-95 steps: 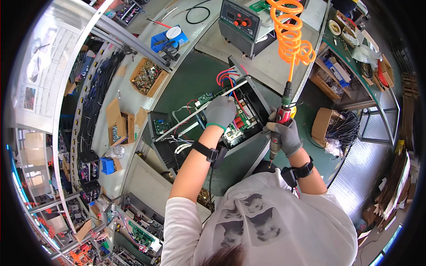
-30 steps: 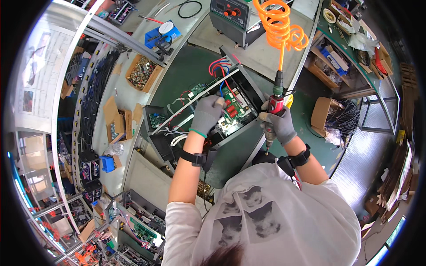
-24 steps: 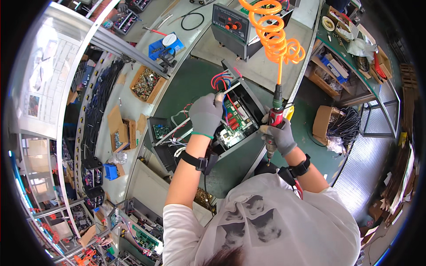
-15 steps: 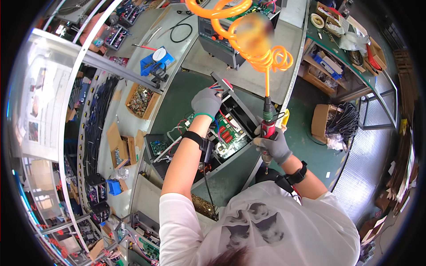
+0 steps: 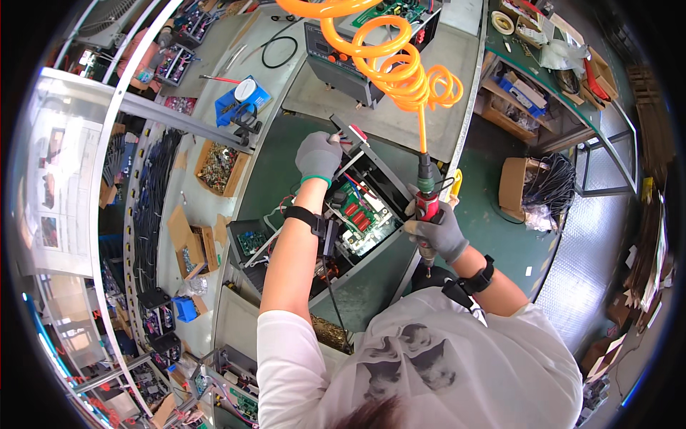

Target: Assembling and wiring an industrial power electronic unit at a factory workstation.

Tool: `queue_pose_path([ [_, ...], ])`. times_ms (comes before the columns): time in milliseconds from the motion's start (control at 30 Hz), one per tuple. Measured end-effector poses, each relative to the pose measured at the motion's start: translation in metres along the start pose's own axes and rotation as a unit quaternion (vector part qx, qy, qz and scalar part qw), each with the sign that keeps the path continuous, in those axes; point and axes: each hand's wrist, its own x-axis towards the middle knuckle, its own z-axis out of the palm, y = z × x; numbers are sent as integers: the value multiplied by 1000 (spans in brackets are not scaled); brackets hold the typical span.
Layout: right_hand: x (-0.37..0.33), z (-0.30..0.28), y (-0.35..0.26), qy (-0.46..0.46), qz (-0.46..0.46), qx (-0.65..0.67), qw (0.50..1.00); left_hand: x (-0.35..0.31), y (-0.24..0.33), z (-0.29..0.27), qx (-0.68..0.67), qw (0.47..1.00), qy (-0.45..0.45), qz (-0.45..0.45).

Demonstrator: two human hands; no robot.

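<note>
My left hand [image 5: 319, 156], in a grey glove, is closed at the far end of an open metal equipment case [image 5: 389, 179], beside its tilted end panel [image 5: 350, 130] with a red part and thin wires. What its fingertips pinch is hidden. Inside the case are a green circuit board [image 5: 355, 207], red components and a bright metal plate. My right hand [image 5: 441, 232], also gloved, wraps round a red and black air screwdriver [image 5: 427, 207] held upright, bit downward, to the right of the case. An orange coiled hose [image 5: 423, 129] runs up from the tool.
Left of the case, a bench carries a cardboard box of small parts [image 5: 218, 169], a blue bin [image 5: 243, 104] and black cable bundles [image 5: 158, 186]. Another equipment unit [image 5: 343, 64] stands beyond. At right are a green-topped bench [image 5: 500, 43] and a carton of black cables [image 5: 516, 187].
The whole view has shifted slightly. My left hand has drawn a little to the left along the end panel, showing more of the circuit board. My right hand keeps its grip on the screwdriver.
</note>
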Motion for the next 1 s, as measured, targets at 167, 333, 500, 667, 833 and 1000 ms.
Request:
queue_pose_path([
  [167, -1, 1, 3, 11, -9, 2, 1000, -35, -20, -11, -55, 980, 146, 126],
  [333, 2, -1, 6, 22, -27, 29, 999, -89, -26, -11, -16, 927, -79, 366],
  [500, 3, 0, 1, 19, 4, -27, 999, -90, -20, 1, 122, 911, -155, 363],
  [667, 2, -1, 4, 19, 9, -20, 1000, -81, -9, 1, 220, 852, -173, 443],
  [833, 0, 5, 2, 33, -11, 3, 999, -89, -6, -3, 269, 837, -154, 450],
  [1000, 5, 3, 6, 37, -38, 30, 998, -81, -15, -12, 260, 835, -165, 456],
])
